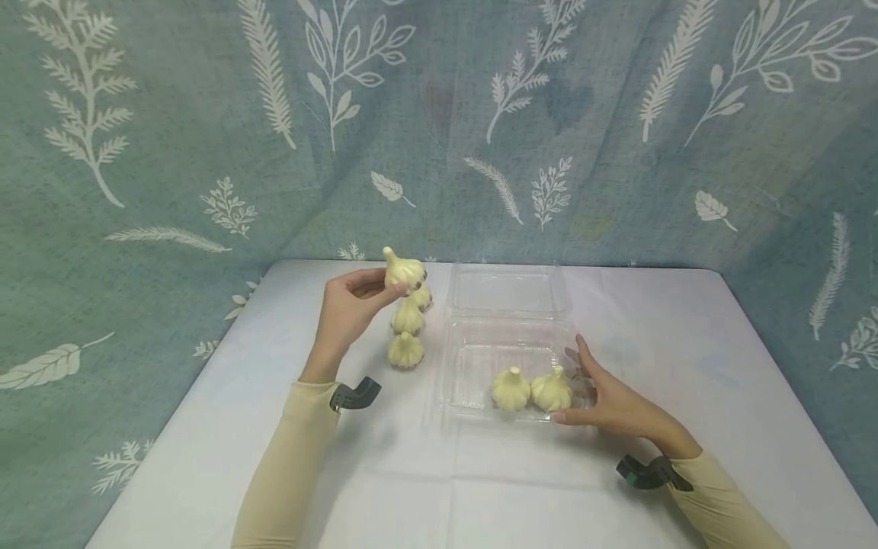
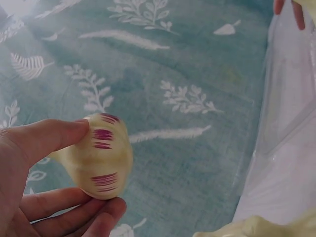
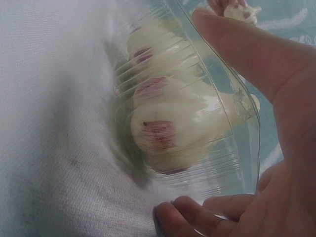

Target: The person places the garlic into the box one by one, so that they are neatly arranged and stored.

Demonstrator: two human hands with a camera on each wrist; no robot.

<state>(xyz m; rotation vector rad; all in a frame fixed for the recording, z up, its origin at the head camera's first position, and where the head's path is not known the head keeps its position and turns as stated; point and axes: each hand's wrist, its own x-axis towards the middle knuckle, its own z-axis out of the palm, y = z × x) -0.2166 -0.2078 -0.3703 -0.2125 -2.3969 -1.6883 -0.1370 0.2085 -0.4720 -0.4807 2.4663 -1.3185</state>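
Observation:
My left hand (image 1: 352, 311) holds a pale yellow garlic bulb (image 1: 403, 272) up above the far left part of the table, pinched between thumb and fingers. Purple streaks mark the base of this bulb (image 2: 106, 158) in the left wrist view. Below it on the table, three more garlic bulbs (image 1: 405, 351) stand in a row, the farthest partly hidden. A clear plastic container (image 1: 466, 366) lies with its lid folded back. Inside, two garlic bulbs (image 1: 511, 390) sit side by side at the near right. My right hand (image 1: 615, 402) grips the container's near right corner, thumb along its front edge.
The container's hinged lid (image 1: 506, 290) lies flat towards the table's back edge. A white cloth (image 1: 398, 488) covers the table. Behind and at the sides hangs a blue-green curtain (image 1: 439, 152) with white leaf prints. Each wrist wears a dark camera band (image 1: 355, 394).

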